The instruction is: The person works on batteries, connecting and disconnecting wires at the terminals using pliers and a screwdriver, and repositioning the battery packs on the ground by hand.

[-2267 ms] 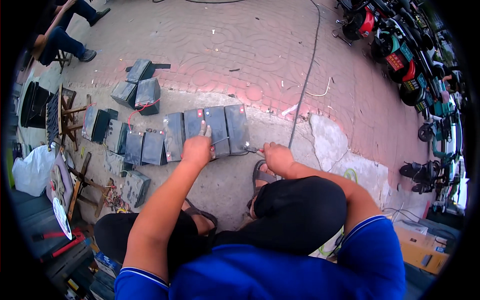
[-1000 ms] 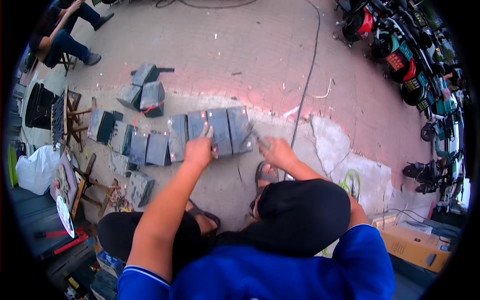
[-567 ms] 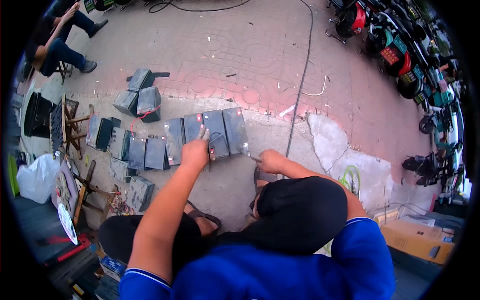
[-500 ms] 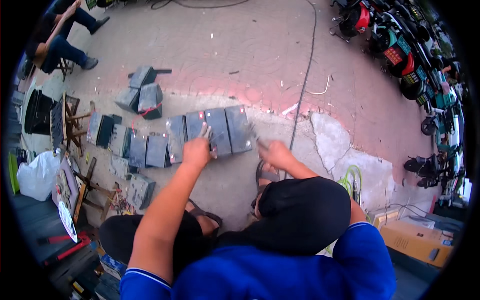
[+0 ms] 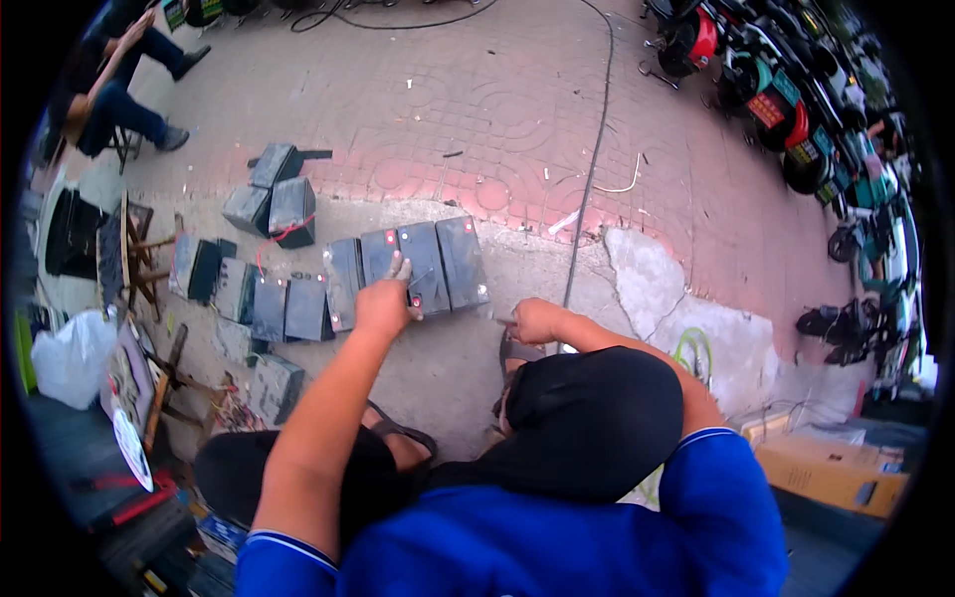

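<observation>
Grey block-shaped batteries stand side by side on the ground in front of me. My left hand (image 5: pixel 382 302) lies on the row's near side, fingers stretched over the top of a middle battery (image 5: pixel 426 261) with red-marked terminals. Beside it, the rightmost battery (image 5: pixel 461 261) forms the row's end. Just right of that end, near my sandalled foot (image 5: pixel 519 350), my right hand (image 5: pixel 538 320) is closed, its fingers pressed together around something small and thin. What that is cannot be made out.
Smaller batteries (image 5: pixel 269 306) continue the row leftward, and a cluster of batteries (image 5: pixel 292 207) sits farther off. A black cable (image 5: pixel 603 109) crosses the paving. Parked scooters (image 5: pixel 786 109) line the right; a seated person (image 5: pixel 139 99) is at far left. A cardboard box (image 5: pixel 831 476) stands at lower right.
My right hand has moved down and slightly away from the rightmost battery toward my foot. My left hand keeps its place on the batteries. The whole view has shifted slightly.
</observation>
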Motion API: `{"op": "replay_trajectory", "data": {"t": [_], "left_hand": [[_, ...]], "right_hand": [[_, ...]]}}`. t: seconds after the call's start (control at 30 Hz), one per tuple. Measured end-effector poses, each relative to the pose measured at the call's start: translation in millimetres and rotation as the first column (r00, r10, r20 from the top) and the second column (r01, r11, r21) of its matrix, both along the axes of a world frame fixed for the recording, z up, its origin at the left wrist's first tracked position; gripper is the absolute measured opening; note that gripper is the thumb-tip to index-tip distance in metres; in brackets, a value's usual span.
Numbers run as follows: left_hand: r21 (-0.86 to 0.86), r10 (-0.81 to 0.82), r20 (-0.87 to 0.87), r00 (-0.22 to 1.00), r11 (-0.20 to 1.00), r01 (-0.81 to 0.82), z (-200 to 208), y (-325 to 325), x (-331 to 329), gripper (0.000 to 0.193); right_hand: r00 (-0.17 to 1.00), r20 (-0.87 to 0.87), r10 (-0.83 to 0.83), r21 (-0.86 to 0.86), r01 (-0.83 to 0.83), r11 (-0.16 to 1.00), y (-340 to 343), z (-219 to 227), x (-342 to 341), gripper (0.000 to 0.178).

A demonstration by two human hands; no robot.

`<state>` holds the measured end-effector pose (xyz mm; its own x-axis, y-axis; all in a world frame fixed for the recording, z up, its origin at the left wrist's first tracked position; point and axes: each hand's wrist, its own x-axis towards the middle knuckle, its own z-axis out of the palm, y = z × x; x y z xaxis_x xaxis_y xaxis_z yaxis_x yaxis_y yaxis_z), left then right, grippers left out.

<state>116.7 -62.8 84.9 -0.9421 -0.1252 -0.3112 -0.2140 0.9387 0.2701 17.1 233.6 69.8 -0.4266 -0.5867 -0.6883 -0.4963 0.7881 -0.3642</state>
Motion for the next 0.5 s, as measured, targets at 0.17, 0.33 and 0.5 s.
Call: {"op": "replay_trajectory", "data": {"t": [0.17,0.33,0.5], "left_hand": [[0.002,0.052,0.027,0.998,0.999,-0.052,2,-20,19,0.104],[0.026,0.01,0.038,0.999,1.0,-0.011,2,6,-6,0.106],[0.032,0.045,0.038,0.998,0.998,-0.047,3,-9,16,0.107]], "right_hand": [[0.894,-0.23,-0.384,-0.674,0.138,0.726,-24,50,2,0.03],[0.999,-0.04,0.0,0.037,0.001,0.999,16,-14,10,0.033],[0.837,0.028,-0.546,-0.536,0.474,0.699,-1,55,-5,0.034]]}}
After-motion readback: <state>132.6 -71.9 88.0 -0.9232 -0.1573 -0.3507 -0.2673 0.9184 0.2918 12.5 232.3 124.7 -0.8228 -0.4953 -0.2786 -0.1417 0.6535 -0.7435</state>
